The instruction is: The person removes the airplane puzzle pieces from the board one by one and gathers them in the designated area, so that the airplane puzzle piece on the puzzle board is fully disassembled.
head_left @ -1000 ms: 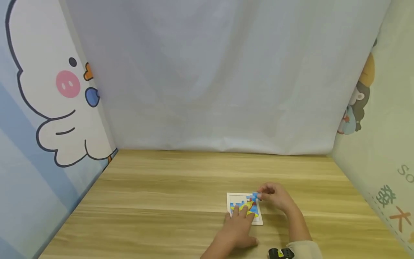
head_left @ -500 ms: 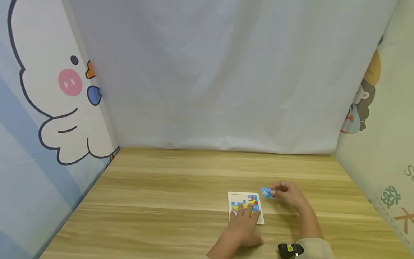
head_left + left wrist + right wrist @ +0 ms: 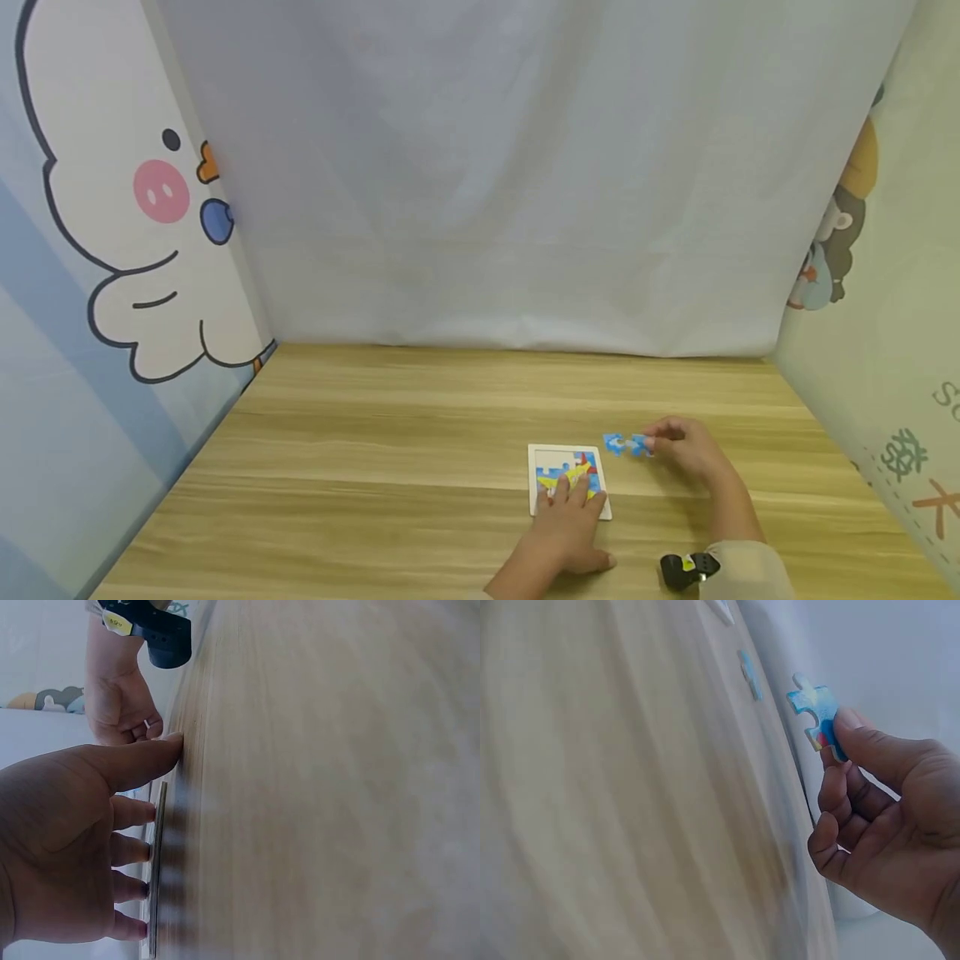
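Note:
My left hand [image 3: 566, 529] rests with spread fingers on a square jigsaw puzzle board [image 3: 532, 483] with a pale rim. In the left wrist view, its fingertips [image 3: 133, 889] press the board's top and the thumb reaches past its edge. Blue, yellow and red pieces fill part of the board; a bare patch shows at its upper left. Right of the board, my right hand [image 3: 690, 450] pinches a blue puzzle piece [image 3: 821, 712] with red and yellow marks between thumb and fingers. Another blue puzzle piece [image 3: 613, 444] lies on the table between the board and that hand.
The wooden table [image 3: 375, 450] runs back to a grey-white curtain [image 3: 480, 208]. Printed cartoon panels stand at the left [image 3: 60, 350] and right. A black wrist camera [image 3: 686, 571] is strapped to the right wrist.
My right hand has moved from the board's upper right corner out to the right, carrying blue puzzle pieces. One now lies apart from the piece in the fingers. The left hand stays on the board.

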The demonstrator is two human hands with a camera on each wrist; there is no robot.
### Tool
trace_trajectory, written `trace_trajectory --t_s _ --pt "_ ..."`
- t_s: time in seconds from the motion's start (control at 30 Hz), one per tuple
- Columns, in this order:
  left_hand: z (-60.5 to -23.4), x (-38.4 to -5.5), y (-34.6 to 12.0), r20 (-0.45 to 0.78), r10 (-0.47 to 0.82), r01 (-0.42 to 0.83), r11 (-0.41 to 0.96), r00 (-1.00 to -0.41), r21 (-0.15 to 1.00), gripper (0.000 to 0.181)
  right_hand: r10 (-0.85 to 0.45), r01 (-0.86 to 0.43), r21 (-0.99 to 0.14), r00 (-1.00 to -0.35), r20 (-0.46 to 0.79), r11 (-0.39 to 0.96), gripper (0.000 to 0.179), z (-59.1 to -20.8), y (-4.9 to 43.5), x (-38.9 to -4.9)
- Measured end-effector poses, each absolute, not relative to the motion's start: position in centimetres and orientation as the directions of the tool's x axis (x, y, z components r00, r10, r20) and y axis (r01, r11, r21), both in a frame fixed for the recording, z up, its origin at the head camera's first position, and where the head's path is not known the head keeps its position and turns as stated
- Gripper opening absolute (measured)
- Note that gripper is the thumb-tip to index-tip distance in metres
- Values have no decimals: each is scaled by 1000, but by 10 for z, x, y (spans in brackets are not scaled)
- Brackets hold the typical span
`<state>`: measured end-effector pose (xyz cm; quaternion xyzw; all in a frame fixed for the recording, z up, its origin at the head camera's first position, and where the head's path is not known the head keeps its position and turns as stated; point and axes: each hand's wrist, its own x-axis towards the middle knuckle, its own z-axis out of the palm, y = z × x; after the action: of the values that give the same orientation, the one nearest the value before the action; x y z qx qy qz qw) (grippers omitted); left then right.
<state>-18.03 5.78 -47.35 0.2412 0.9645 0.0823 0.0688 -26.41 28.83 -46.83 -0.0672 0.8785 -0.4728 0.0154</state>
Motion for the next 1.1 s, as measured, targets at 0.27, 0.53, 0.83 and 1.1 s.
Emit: trace_trajectory --t_s 0.27,0.53,0.83,1.1 --pt "-474 -182 61 -99 475 460 876 -874 144 77 -119 -72 -838 -993 8 541 20 -472 302 -275" --pt "-474 -185 60 -98 472 459 879 -876 129 77 -108 -96 -809 -993 41 580 16 -478 305 -288" --pt "-476 -184 58 -108 466 452 883 -878 128 78 -68 -50 -780 -998 10 624 15 -481 300 -290" --pt "-474 -182 58 -116 463 448 884 -879 135 78 -60 -49 -772 -998 14 633 15 -480 297 -287"
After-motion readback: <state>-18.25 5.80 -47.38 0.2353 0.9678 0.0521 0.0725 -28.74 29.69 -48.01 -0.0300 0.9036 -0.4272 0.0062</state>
